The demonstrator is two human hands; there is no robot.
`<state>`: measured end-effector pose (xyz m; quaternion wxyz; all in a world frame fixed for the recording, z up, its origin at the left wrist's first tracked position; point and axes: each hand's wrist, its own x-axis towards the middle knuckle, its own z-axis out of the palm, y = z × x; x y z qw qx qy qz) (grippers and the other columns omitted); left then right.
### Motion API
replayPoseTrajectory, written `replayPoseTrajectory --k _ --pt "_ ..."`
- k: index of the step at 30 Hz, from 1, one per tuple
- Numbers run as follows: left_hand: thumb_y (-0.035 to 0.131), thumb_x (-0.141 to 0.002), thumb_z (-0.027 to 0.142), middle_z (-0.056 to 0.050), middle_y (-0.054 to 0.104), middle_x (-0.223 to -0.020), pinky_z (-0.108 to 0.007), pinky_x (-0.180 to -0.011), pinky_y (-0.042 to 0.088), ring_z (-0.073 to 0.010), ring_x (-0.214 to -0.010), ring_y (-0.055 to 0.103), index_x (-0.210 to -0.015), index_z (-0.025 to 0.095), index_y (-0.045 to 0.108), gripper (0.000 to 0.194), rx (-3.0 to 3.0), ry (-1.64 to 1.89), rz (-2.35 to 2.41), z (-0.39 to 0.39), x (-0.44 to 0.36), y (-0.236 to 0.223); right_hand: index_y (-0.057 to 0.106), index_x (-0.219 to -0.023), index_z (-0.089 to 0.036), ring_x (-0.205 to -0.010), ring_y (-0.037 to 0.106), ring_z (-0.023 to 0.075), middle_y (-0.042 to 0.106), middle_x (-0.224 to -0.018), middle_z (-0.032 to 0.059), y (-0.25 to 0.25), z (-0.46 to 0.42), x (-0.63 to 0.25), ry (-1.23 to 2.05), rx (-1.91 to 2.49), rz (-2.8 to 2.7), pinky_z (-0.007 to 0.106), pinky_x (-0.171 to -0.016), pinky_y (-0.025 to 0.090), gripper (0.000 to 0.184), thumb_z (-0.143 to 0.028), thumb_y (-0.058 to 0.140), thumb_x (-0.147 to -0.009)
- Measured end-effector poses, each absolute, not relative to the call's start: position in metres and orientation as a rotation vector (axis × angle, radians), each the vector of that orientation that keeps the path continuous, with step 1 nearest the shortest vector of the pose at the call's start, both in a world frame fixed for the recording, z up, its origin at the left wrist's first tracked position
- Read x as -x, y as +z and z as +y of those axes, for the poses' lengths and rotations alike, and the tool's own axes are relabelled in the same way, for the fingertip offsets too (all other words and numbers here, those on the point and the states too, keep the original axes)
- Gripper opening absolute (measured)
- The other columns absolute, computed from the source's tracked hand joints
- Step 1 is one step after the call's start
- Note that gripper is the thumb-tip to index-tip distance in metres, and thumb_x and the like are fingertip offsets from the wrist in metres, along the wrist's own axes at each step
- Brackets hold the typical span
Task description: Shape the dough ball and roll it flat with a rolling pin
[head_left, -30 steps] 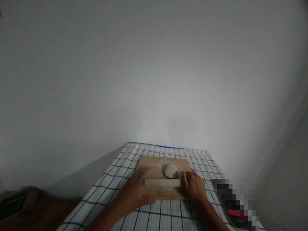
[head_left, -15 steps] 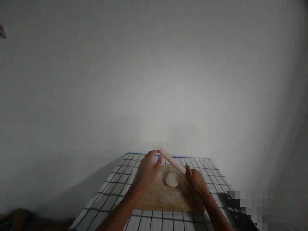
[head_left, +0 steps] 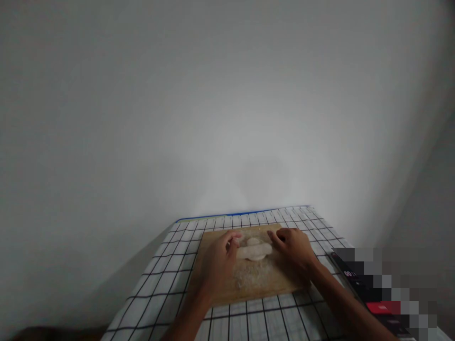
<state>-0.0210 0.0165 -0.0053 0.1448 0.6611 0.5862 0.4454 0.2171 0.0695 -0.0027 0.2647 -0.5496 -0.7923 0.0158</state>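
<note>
A pale wooden rolling pin [head_left: 245, 252] lies across a flat round of dough [head_left: 255, 242], whose edges show above and below it. The dough rests on a floury wooden board [head_left: 222, 294]. At the pin's left end, my left hand [head_left: 221, 258] is closed, thumb and forefinger curled around the tip. My right hand [head_left: 294, 246] is closed at the other end, its fingers curled under and partly hidden.
A white cloth with a dark grid [head_left: 159, 284] covers the table. Toward the right edge lies a phone [head_left: 350, 274] with a lit timer, partly pixelated. Behind the table rises a plain wall [head_left: 227, 118].
The rolling pin has come down from a slant above the board's far side and now lies nearly level across the dough. Both hands moved with it, and the view has shifted slightly.
</note>
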Motion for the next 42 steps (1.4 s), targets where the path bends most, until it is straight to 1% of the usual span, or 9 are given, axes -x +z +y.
replayPoseTrajectory --k 6,9,18,23,25,27,30,38,42 --pt "0.047 -0.101 0.038 -0.004 0.078 -0.106 -0.031 -0.080 0.053 -0.0222 -0.095 0.071 -0.115 0.024 0.072 0.032 -1.967 1.435 1.659 0.015 0.021 0.000 0.065 -0.065 -0.020 -0.069 0.062 0.0138 0.071 -0.074 0.0032 0.000 0.070 -0.217 -0.001 1.371 -2.044 0.028 -0.063 0.030 0.057 -0.046 0.039 -0.108" --pt "0.044 -0.101 0.034 -0.006 0.078 -0.108 -0.034 -0.085 0.053 -0.0240 -0.099 0.071 -0.111 0.022 0.073 0.032 -1.988 1.386 1.740 0.017 0.020 0.001 0.069 -0.070 -0.020 -0.072 0.064 0.0147 0.074 -0.079 0.0041 0.001 0.071 -0.214 -0.013 1.425 -2.078 0.028 -0.062 0.029 0.053 -0.043 0.040 -0.108" --pt "0.043 -0.098 0.027 -0.005 0.079 -0.107 -0.036 -0.091 0.052 -0.0246 -0.102 0.072 -0.107 0.022 0.074 0.033 -1.986 1.311 1.790 0.020 0.021 -0.004 0.071 -0.072 -0.021 -0.068 0.064 0.0157 0.075 -0.076 0.0037 -0.002 0.075 -0.217 -0.030 1.472 -2.165 0.031 -0.061 0.024 0.054 -0.046 0.039 -0.108" --pt "0.043 -0.095 0.023 -0.005 0.079 -0.102 -0.036 -0.091 0.053 -0.0237 -0.099 0.073 -0.102 0.022 0.074 0.032 -1.970 1.293 1.799 0.019 0.019 0.000 0.071 -0.075 -0.021 -0.071 0.064 0.0164 0.074 -0.077 0.0037 -0.002 0.075 -0.217 -0.002 1.508 -2.169 0.029 -0.063 0.029 0.053 -0.045 0.038 -0.109" --pt "0.041 -0.093 0.018 -0.005 0.079 -0.104 -0.036 -0.094 0.053 -0.0228 -0.101 0.072 -0.100 0.022 0.074 0.034 -1.977 1.305 1.787 0.018 0.019 0.002 0.072 -0.079 -0.021 -0.081 0.065 0.0179 0.075 -0.085 0.0048 -0.002 0.075 -0.217 -0.015 1.487 -2.172 0.028 -0.069 0.036 0.049 -0.043 0.039 -0.109" --pt "0.038 -0.091 0.014 -0.005 0.078 -0.107 -0.036 -0.097 0.052 -0.0223 -0.104 0.071 -0.099 0.022 0.073 0.037 -1.993 1.300 1.780 0.017 0.019 0.004 0.074 -0.089 -0.021 -0.099 0.065 0.0195 0.076 -0.100 0.0064 -0.002 0.075 -0.217 -0.039 1.434 -2.172 0.027 -0.081 0.041 0.043 -0.039 0.041 -0.108" --pt "0.038 -0.091 0.013 -0.005 0.078 -0.107 -0.036 -0.095 0.052 -0.0223 -0.103 0.071 -0.100 0.023 0.073 0.037 -2.009 1.271 1.793 0.017 0.019 0.004 0.075 -0.103 -0.021 -0.116 0.062 0.0213 0.074 -0.117 0.0078 -0.004 0.074 -0.217 -0.030 1.392 -2.205 0.029 -0.096 0.043 0.038 -0.034 0.040 -0.108" --pt "0.041 -0.092 0.014 -0.005 0.079 -0.105 -0.035 -0.093 0.052 -0.0225 -0.101 0.072 -0.098 0.023 0.072 0.033 -2.035 1.226 1.846 0.017 0.018 0.004 0.077 -0.107 -0.020 -0.123 0.064 0.0204 0.074 -0.124 0.0080 -0.007 0.067 -0.222 0.003 1.274 -2.342 0.033 -0.110 0.043 0.040 -0.023 0.037 -0.107" --pt "0.040 -0.093 0.015 -0.005 0.079 -0.103 -0.034 -0.093 0.053 -0.0220 -0.099 0.072 -0.098 0.023 0.073 0.034 -1.996 1.226 1.826 0.018 0.020 0.001 0.077 -0.109 -0.021 -0.123 0.064 0.0203 0.074 -0.127 0.0076 -0.006 0.064 -0.223 0.039 1.304 -2.329 0.033 -0.106 0.046 0.040 -0.025 0.036 -0.107"
